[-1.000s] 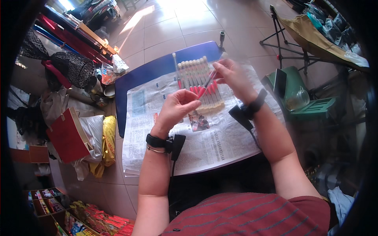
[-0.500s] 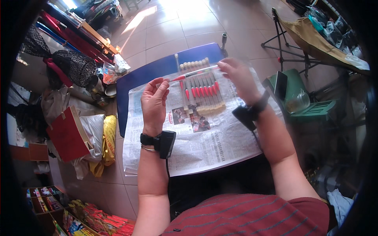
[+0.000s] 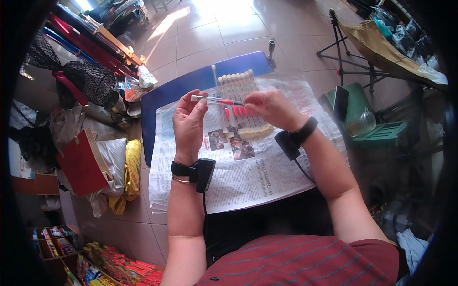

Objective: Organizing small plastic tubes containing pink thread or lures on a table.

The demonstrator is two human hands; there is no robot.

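Single head-worn fisheye view, looking steeply down, close over newspaper-covered table (image 3: 200, 78), edges bending outward

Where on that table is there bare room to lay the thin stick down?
The near half of the newspaper, between both wrists and the table's front edge, is free. So is the blue strip left of the paper. The row of sticks crowds the far middle, under both hands.
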